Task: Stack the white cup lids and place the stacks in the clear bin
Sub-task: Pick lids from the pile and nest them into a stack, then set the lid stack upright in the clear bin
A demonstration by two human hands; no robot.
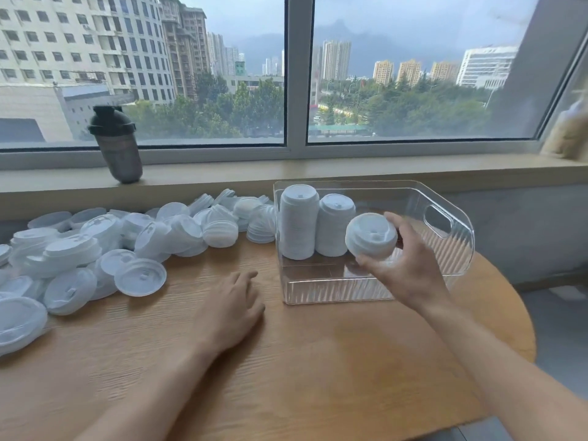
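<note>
Table (pixel 318 361): round wooden top, nearest the camera, carrying all items below
Left hand (pixel 229 308): palm down on the bare wood just left of the bin, fingers relaxed and spread, holding nothing
Right hand (pixel 409 270): raised over the bin's near right part, fingers and thumb curled round a short stack of lids (pixel 371 236), its top tilted toward the camera
Clear bin (pixel 458 249): on the table's right side, cut-out handle in its right wall
Stacks in bin: tall stack (pixel 299 222) at the far left corner, shorter stack (pixel 335 229) touching its right side, both upright
Loose lids (pixel 95 249): white heap across the table's left side, some partly nested
Shaker bottle (pixel 117 144): dark, on the windowsill beyond the heap
</note>
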